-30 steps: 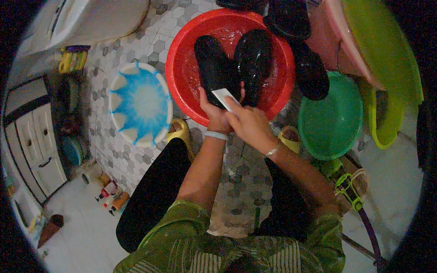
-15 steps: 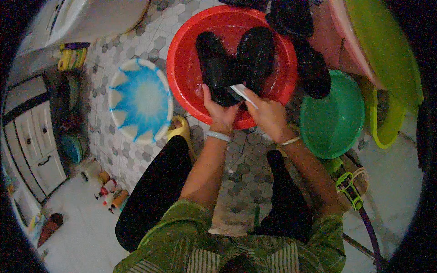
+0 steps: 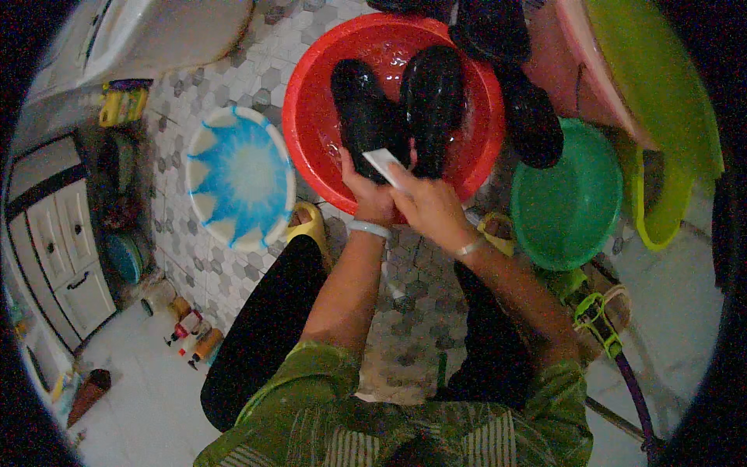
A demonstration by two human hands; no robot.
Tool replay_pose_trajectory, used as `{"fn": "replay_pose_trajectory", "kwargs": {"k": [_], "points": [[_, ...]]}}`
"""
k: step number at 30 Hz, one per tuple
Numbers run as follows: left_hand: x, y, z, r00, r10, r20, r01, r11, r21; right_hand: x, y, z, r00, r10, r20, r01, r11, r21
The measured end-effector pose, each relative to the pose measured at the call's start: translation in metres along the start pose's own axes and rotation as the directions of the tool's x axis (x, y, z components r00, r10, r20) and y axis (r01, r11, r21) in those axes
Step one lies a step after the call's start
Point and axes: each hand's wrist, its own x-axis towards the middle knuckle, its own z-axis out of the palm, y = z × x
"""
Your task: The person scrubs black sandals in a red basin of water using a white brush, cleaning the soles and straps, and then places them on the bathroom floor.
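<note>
Two wet black shoes (image 3: 433, 101) lie side by side in a red basin (image 3: 296, 132), toes pointing away from me. The heel end of the left black shoe (image 3: 364, 117) rests in my left hand (image 3: 372, 196), which is cupped around it near the basin's close rim. My right hand (image 3: 434, 212) is closed on the handle of a white brush (image 3: 384, 166). The brush lies across the heel part of the left shoe. Its bristles are hidden from view.
A blue-and-white basin (image 3: 243, 179) stands at the left on hexagon tiles. To the right are a green basin (image 3: 566, 202), more black footwear (image 3: 533, 117) and a purple hose (image 3: 634, 397). Several bottles (image 3: 194, 335) are at lower left, near a white cabinet (image 3: 66, 233).
My right hand has moved the brush left, over the shoe's heel part. The shoes have shifted slightly, and my left hand keeps its grip.
</note>
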Motion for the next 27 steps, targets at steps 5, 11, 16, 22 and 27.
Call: {"fn": "replay_pose_trajectory", "kwargs": {"k": [5, 11, 16, 22, 27], "points": [[-0.014, 0.000, 0.009, 0.998, 0.037, -0.059, -0.032, 0.995, 0.094, -0.019, 0.020, -0.025, 0.997, 0.040, 0.059, -0.039, 0.999, -0.008], [-0.003, -0.001, 0.014, 0.997, -0.003, -0.075, 0.004, 1.000, 0.018, 0.009, -0.005, -0.015, 1.000, -0.013, 0.013, 0.013, 1.000, 0.018], [-0.010, 0.024, 0.001, 0.989, 0.110, -0.094, -0.071, 0.936, 0.345, -0.028, 0.018, -0.067, 0.998, 0.040, 0.049, -0.047, 0.988, 0.149], [-0.002, 0.018, -0.001, 0.949, 0.317, -0.003, -0.265, 0.798, 0.541, 0.001, 0.040, -0.055, 0.921, 0.310, -0.236, -0.379, 0.851, -0.363], [-0.004, 0.032, -0.012, 0.906, 0.420, 0.049, -0.317, 0.599, 0.735, 0.020, 0.028, -0.062, 0.993, 0.072, -0.095, -0.119, 0.630, -0.768]]}}
